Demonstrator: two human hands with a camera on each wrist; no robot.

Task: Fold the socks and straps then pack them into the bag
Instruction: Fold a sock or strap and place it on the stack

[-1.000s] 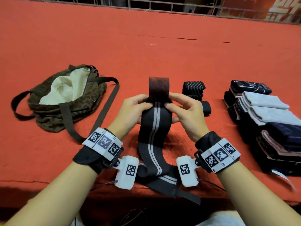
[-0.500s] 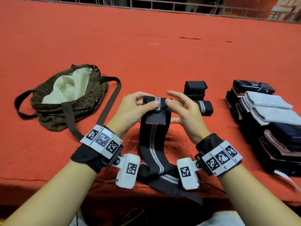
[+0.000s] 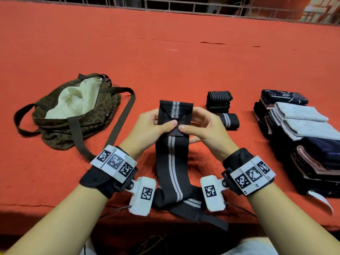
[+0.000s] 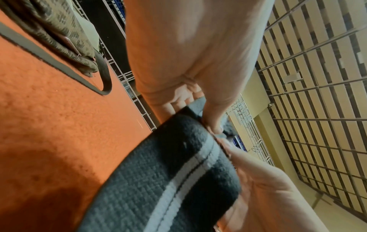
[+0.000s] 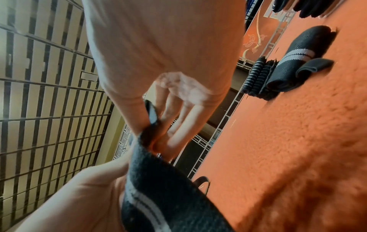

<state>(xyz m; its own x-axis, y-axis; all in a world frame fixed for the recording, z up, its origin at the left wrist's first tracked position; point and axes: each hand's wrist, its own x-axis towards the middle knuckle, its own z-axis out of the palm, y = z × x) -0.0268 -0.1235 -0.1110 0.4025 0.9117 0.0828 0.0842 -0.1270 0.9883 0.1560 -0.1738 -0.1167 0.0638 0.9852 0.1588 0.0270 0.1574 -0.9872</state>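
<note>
Where the red cloth (image 3: 165, 61) is spread over the table, the open bag (image 3: 77, 115) is laid at the left, its pale lining shown and its dark straps trailed toward the near edge. A stack of folded socks (image 3: 301, 133) in black, white, navy and pink is set at the right. Between these, above the cloth's middle, the strap (image 3: 172, 153) is held up: a wide black elastic band marked down its centre by two pale grey stripes, its far end doubled back toward the person so that a short flap with a dark squared tip is laid over the front. Its near end is left curled on the cloth at the table's near edge, where a narrower plain black tail is seen. The fold is pinched at its left edge by the left hand (image 3: 147, 129), thumb pressed on the flap and fingers curled behind; the right edge is pinched likewise by the right hand (image 3: 207, 131). Just beyond the right hand, a rolled strap (image 3: 230, 120) with the same stripes is laid on the cloth, and a small folded striped pile (image 3: 219, 102) is set behind it.
</note>
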